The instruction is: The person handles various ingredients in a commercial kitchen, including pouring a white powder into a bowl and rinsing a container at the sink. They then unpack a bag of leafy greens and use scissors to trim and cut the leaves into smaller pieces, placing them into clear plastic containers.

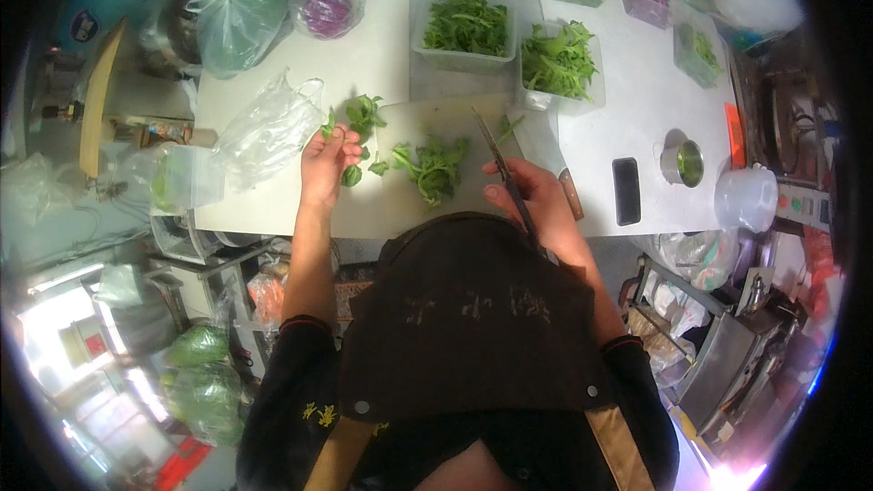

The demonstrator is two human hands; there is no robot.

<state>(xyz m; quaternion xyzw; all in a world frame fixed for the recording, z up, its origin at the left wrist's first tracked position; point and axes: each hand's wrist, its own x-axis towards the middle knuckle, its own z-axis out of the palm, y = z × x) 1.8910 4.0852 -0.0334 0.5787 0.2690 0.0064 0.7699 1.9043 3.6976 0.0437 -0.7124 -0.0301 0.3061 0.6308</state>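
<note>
Between its thumb and fingers my left hand pinches a small green leaf sprig, beside a small pile of leafy greens and a few loose leaves. A bunch of greens lies on the pale cutting board. My right hand is at the board's right side, its thumb and index finger apart. A long, dark, narrow strip passes in front of it; whether the hand grips this is unclear. By that hand lies a knife with a wooden handle.
Behind the board stand plastic tubs of greens. A crumpled clear bag lies left, with filled bags, one holding purple vegetables, behind. At right are a phone, a metal cup and a white bucket.
</note>
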